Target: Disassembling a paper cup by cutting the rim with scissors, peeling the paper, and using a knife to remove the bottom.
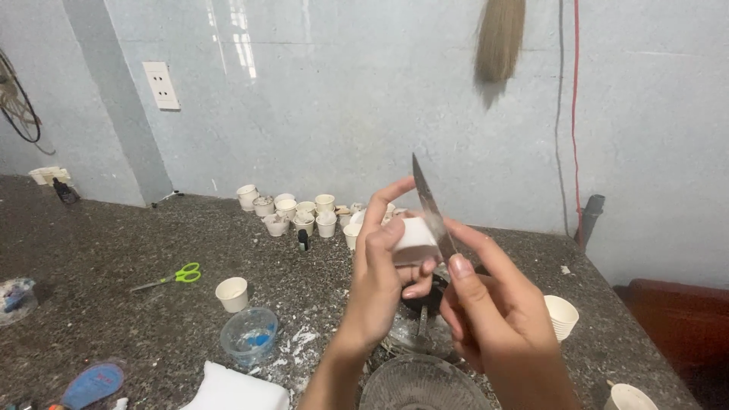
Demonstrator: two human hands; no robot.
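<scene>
Left hand (pixel 383 277) pinching white block (pixel 414 239), fingers covering its lower side | right hand (pixel 493 315) gripping knife (pixel 430 203), handle hidden | blade blurred.

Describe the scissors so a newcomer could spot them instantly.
On the dark speckled counter, look left of the lone white paper cup, toward the wall side. The scissors lie flat there, the only thing with bright green handles.

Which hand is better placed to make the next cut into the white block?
Probably the right hand: it holds the knife, whose blade lies against the white block. The left hand is gripping the block, so it seems better kept for steadying.
</scene>
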